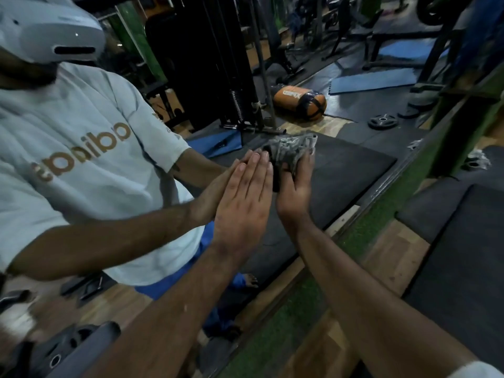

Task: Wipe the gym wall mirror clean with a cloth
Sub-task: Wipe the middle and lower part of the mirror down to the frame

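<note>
The wall mirror (341, 170) fills the left and centre of the head view; its lower edge runs diagonally from lower centre to upper right, beside a strip of green turf (275, 342).

Left hand (242, 203): fingers straight and together, palm laid flat against the glass. It grasps nothing. Its reflection meets it fingertip to fingertip on the mirror surface.

Right hand (296, 186): pressed against the mirror just to the right of the left hand, fingers curled round a crumpled grey cloth (291, 148). The cloth is bunched between the palm and the glass, and its upper folds project above the fingertips. The two hands sit close together, with a dark gap between them.

Reflected in the mirror:
- The person's torso in a pale grey T-shirt (81, 148) with tan lettering, mirror-reversed.
- A light grey head-mounted device (49, 28) at upper left.
- A black cable machine (218, 64) standing behind the person.
- An orange and black weighted bag (300, 100) lying on the floor.
- A weight plate (382, 121) lying flat on black rubber matting.
- Blue floor mats (373, 81) further back.

Outside the mirror, at right, dark rubber matting (461, 257) lies on wood-pattern flooring (392, 257). Both forearms are bare and extend from the lower frame edge toward the glass.
</note>
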Demonstrator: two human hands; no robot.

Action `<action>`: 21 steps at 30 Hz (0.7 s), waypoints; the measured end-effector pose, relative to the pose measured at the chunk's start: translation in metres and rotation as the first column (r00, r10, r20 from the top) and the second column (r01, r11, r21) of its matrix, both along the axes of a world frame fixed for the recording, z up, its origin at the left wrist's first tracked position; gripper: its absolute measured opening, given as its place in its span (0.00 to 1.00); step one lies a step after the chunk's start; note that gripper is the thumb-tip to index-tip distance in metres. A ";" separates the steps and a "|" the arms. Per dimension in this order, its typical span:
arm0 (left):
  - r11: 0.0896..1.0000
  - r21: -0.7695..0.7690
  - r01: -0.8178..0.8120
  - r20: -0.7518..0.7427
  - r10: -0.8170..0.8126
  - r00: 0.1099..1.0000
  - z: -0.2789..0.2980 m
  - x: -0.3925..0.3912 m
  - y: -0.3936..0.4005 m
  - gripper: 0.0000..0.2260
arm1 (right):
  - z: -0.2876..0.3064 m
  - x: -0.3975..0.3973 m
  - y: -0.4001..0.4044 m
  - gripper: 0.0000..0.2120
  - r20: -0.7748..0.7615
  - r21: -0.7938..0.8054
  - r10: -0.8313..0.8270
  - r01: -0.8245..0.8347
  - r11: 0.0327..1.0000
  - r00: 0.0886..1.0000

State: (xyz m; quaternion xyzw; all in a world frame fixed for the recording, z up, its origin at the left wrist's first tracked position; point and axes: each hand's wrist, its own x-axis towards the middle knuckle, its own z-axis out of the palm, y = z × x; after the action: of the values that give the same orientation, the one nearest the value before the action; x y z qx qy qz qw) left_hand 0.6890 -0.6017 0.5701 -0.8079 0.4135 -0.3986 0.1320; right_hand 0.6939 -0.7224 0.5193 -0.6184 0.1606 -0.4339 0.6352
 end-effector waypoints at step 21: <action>0.999 -0.022 0.027 0.139 -0.024 0.990 -0.007 -0.005 0.057 0.25 | -0.021 -0.014 0.058 0.25 -0.052 0.432 0.061 -0.033 0.901 0.997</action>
State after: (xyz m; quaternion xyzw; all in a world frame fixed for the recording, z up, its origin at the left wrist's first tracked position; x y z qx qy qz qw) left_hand 0.6841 -0.5444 0.5632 -0.7745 0.4087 -0.4603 0.1456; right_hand 0.6799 -0.6642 0.4988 -0.4801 0.2579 -0.3522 0.7609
